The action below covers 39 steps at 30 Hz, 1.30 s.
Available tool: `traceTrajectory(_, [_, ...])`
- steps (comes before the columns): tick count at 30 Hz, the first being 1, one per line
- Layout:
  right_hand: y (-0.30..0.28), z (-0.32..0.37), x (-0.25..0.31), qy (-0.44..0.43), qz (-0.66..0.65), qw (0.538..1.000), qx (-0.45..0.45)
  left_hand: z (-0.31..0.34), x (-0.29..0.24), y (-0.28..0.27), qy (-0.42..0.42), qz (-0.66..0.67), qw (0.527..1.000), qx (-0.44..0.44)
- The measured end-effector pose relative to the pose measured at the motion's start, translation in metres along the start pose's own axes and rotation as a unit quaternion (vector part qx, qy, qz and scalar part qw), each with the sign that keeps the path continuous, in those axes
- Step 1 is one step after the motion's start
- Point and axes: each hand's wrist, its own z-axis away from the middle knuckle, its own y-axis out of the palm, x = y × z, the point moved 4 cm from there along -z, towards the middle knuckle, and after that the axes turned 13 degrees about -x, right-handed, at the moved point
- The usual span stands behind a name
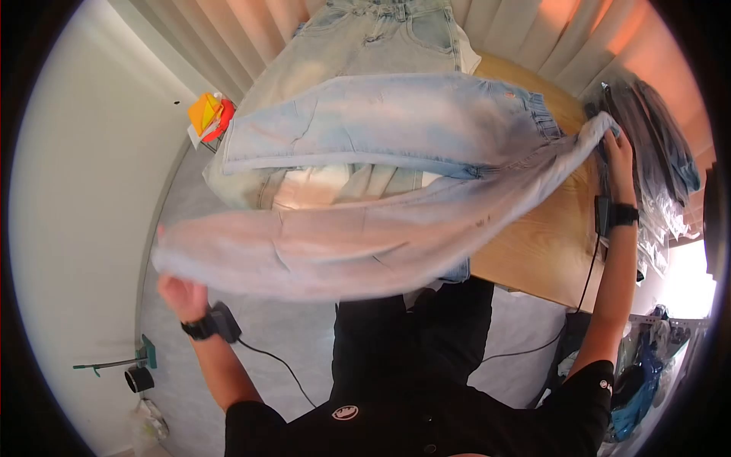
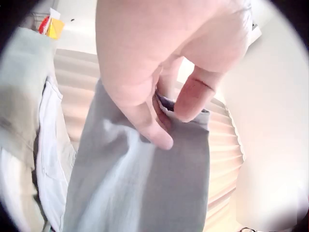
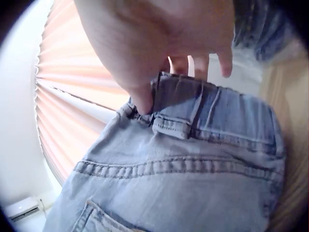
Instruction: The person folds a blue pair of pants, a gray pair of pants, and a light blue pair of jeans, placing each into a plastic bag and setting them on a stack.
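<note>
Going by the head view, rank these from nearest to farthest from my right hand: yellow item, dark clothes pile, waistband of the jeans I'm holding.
1. Waistband: pinched in your right hand.
2. Dark clothes pile: just right of that hand.
3. Yellow item: far left, beside the wall.

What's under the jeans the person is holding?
Paler jeans stick out beyond the held jeans, and pale fabric shows between the held legs. The wooden tabletop shows alongside. Whatever the legs cover is hidden.
</note>
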Motion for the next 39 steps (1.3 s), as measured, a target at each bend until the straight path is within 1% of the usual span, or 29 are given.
traceTrajectory(1, [0.013, -0.012, 0.005, -0.003, -0.003, 1.000, 0.000, -0.021, -0.001, 0.014, 0.002, 0.021, 0.996, 0.090])
traceTrajectory(2, [0.026, -0.029, 0.006, 0.018, 0.007, 1.000, -0.008, -0.048, 0.003, 0.013, 0.024, -0.007, 0.996, 0.090])
traceTrajectory(3, [0.038, -0.045, 0.006, 0.039, 0.017, 0.999, -0.015, -0.075, 0.011, 0.013, 0.045, -0.034, 0.995, 0.088])
traceTrajectory(5, [0.064, -0.076, -0.019, 0.019, 0.053, 0.998, 0.003, -0.114, 0.035, 0.037, 0.042, -0.193, 0.980, 0.024])
traceTrajectory(6, [0.076, -0.081, -0.034, 0.002, 0.094, 0.995, 0.019, -0.130, 0.049, 0.036, 0.012, -0.264, 0.964, 0.006])
traceTrajectory(7, [0.087, -0.073, -0.046, 0.052, 0.139, 0.988, 0.035, -0.140, 0.063, 0.033, -0.018, -0.332, 0.943, -0.011])
traceTrajectory(8, [0.095, -0.064, -0.056, 0.097, 0.184, 0.977, 0.047, -0.145, 0.069, 0.033, -0.013, -0.327, 0.945, -0.010])
traceTrajectory(9, [0.099, -0.056, -0.068, 0.111, 0.205, 0.969, 0.085, -0.151, 0.076, 0.033, 0.004, -0.468, 0.883, -0.041])
traceTrajectory(10, [0.100, -0.046, -0.074, 0.126, 0.228, 0.958, 0.124, -0.157, 0.081, 0.032, 0.019, -0.598, 0.798, -0.073])
traceTrajectory(13, [0.093, -0.035, -0.065, 0.170, 0.218, 0.954, 0.116, -0.176, 0.084, 0.019, 0.032, -0.624, 0.775, -0.092])
traceTrajectory(14, [0.093, -0.028, -0.055, 0.221, 0.168, 0.944, 0.177, -0.178, 0.083, 0.019, 0.026, -0.626, 0.774, -0.095])
traceTrajectory(15, [0.088, -0.027, -0.062, 0.224, 0.171, 0.942, 0.183, -0.180, 0.078, 0.028, -0.020, -0.651, 0.754, -0.090])
traceTrajectory(16, [0.082, -0.028, -0.071, 0.288, 0.126, 0.928, 0.201, -0.185, 0.076, 0.034, -0.064, -0.673, 0.732, -0.085])
traceTrajectory(17, [0.081, -0.030, -0.078, 0.347, 0.079, 0.909, 0.219, -0.194, 0.075, 0.034, -0.065, -0.672, 0.732, -0.091])
traceTrajectory(19, [0.082, -0.017, -0.070, 0.339, 0.087, 0.910, 0.223, -0.201, 0.081, 0.032, -0.090, -0.714, 0.695, -0.003])
traceTrajectory(20, [0.080, -0.013, -0.066, 0.331, 0.094, 0.913, 0.219, -0.201, 0.083, 0.029, -0.091, -0.712, 0.696, -0.009])
traceTrajectory(21, [0.078, -0.010, -0.072, 0.328, 0.095, 0.913, 0.222, -0.199, 0.085, 0.034, -0.041, -0.699, 0.714, -0.012])
traceTrajectory(22, [0.075, -0.012, -0.080, 0.243, 0.126, 0.941, 0.198, -0.198, 0.087, 0.037, 0.010, -0.685, 0.729, -0.013])
traceTrajectory(23, [0.069, -0.016, -0.085, 0.155, 0.156, 0.961, 0.169, -0.201, 0.095, 0.027, 0.012, -0.683, 0.730, -0.013])
traceTrajectory(25, [0.053, -0.023, -0.087, 0.122, 0.183, 0.968, 0.123, -0.207, 0.098, 0.019, 0.139, -0.646, 0.746, -0.086])
traceTrajectory(26, [0.037, -0.038, -0.093, 0.090, 0.181, 0.972, 0.124, -0.207, 0.094, 0.017, 0.137, -0.646, 0.747, -0.083])
traceTrajectory(28, [0.019, -0.040, -0.089, 0.062, 0.180, 0.974, 0.124, -0.188, 0.072, 0.034, 0.010, -0.508, 0.860, -0.046])
traceTrajectory(30, [-0.010, -0.040, -0.059, 0.004, 0.123, 0.992, 0.034, -0.183, 0.063, 0.029, 0.014, -0.491, 0.870, -0.036])
traceTrajectory(31, [-0.018, -0.036, -0.055, 0.004, 0.123, 0.992, 0.028, -0.180, 0.057, 0.032, 0.026, -0.470, 0.882, -0.029])
traceTrajectory(33, [-0.037, -0.015, -0.048, -0.041, 0.193, 0.980, 0.024, -0.168, 0.054, 0.029, 0.018, -0.506, 0.862, -0.029])
traceTrajectory(35, [-0.049, 0.008, -0.059, -0.038, 0.184, 0.982, 0.020, -0.161, 0.063, 0.016, -0.043, -0.483, 0.874, -0.015])
traceTrajectory(37, [-0.055, 0.033, -0.078, -0.023, 0.213, 0.976, 0.025, -0.159, 0.074, 0.003, -0.064, -0.499, 0.864, -0.014])
traceTrajectory(38, [-0.057, 0.046, -0.086, 0.030, 0.241, 0.969, 0.049, -0.157, 0.079, 0.000, -0.076, -0.493, 0.867, -0.006])
traceTrajectory(39, [-0.054, 0.061, -0.086, 0.033, 0.243, 0.968, 0.050, -0.157, 0.083, -0.001, -0.085, -0.486, 0.870, 0.003])
